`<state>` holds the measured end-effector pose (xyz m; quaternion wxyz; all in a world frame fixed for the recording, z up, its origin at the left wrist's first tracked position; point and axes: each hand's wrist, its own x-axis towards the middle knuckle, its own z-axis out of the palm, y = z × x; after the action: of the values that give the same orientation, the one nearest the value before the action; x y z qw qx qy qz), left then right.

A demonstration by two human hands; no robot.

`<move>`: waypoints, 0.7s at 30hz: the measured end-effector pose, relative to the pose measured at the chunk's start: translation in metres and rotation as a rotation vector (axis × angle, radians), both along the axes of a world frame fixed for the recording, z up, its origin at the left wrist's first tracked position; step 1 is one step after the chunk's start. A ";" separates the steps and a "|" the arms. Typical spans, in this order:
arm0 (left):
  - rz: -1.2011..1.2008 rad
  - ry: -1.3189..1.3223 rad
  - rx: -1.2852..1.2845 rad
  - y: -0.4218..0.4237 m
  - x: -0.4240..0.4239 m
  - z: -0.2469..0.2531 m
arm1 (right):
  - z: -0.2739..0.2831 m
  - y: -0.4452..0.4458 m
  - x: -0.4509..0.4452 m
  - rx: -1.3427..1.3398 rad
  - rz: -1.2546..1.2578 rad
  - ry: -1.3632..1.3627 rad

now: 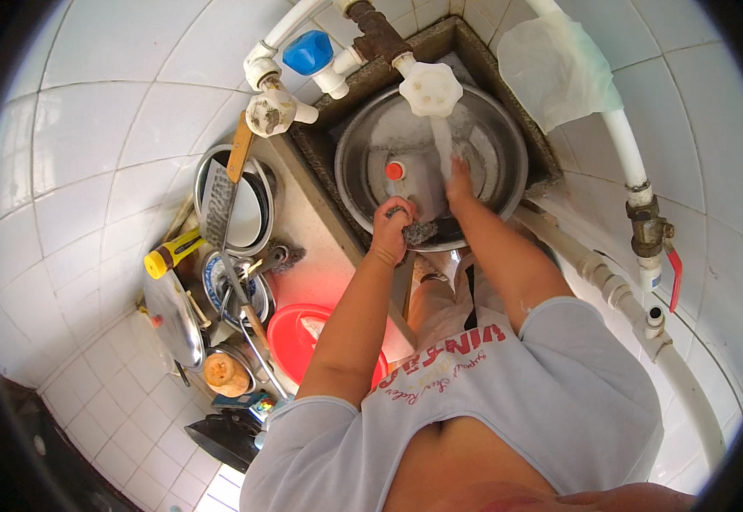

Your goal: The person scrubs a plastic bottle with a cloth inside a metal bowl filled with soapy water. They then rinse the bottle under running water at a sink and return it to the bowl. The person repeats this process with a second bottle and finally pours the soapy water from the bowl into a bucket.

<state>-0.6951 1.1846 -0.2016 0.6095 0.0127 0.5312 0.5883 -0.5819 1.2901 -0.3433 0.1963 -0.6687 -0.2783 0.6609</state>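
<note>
A large metal basin (351, 168) with sudsy water stands in the stone sink (541, 157). Inside it lies a translucent plastic container with a red cap (395, 170). My left hand (395, 224) is closed on a grey steel wool scourer (420, 233) at the basin's near side, against the container. My right hand (459, 185) is in the basin at the container's right, beside the water stream; its fingers are blurred, and whether they grip the container cannot be told. Water (442, 144) runs down from under the white tap knob (431, 89).
On the counter at left are a cleaver (219, 198), a metal pot (200, 185), patterned bowls (214, 272), a metal lid (176, 320) and a red plastic basin (285, 329). A blue-handled tap (308, 52) and white pipes (624, 150) surround the sink.
</note>
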 end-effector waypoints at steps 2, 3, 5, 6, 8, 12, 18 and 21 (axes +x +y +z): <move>-0.050 0.063 0.007 0.003 0.002 -0.001 | -0.015 -0.034 0.006 -0.136 -0.111 -0.014; -0.075 0.097 0.010 0.005 0.002 -0.001 | -0.028 -0.051 0.010 -0.163 -0.142 0.054; -0.067 0.123 0.011 0.003 -0.001 -0.011 | 0.055 -0.051 -0.006 -0.155 -0.056 -0.011; -0.074 0.136 0.010 0.003 -0.001 -0.012 | 0.094 -0.045 -0.015 -0.153 -0.024 -0.042; -0.205 0.254 -0.014 0.004 -0.001 -0.007 | 0.111 -0.041 -0.018 0.016 -0.042 0.045; -0.435 0.291 0.004 -0.002 -0.003 -0.008 | 0.069 -0.009 -0.006 0.476 0.155 -0.043; -0.846 0.755 0.126 0.013 -0.005 0.019 | 0.043 0.063 0.022 -0.015 0.347 0.381; -0.894 0.859 0.123 0.019 -0.011 0.018 | 0.052 0.055 0.022 0.056 0.318 0.349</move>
<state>-0.7061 1.2034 -0.1834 0.5268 0.5046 0.6373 0.2482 -0.5602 1.3448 -0.2914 0.1533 -0.4863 -0.3601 0.7812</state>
